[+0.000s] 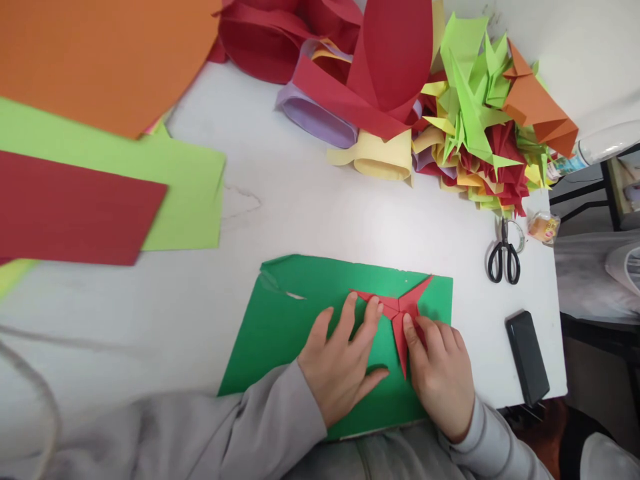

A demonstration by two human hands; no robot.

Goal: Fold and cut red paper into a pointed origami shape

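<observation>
A red folded-paper pinwheel shape (399,307) with several pointed arms lies on a green board (295,327) in front of me. My left hand (345,360) is open, its fingers spread, with fingertips pressing on the left arm of the red paper. On the other side, my right hand (440,367) is closed on the paper's right part, thumb near the centre fold. The curled right-hand fingers hide that corner of the paper.
Orange (100,60), light green (190,193) and red sheets (70,207) lie at left. Rolled paper pieces (320,120) and a pile of folded shapes (475,120) fill the back. Black-handled scissors (504,260) and a black phone (527,357) rest near the right table edge.
</observation>
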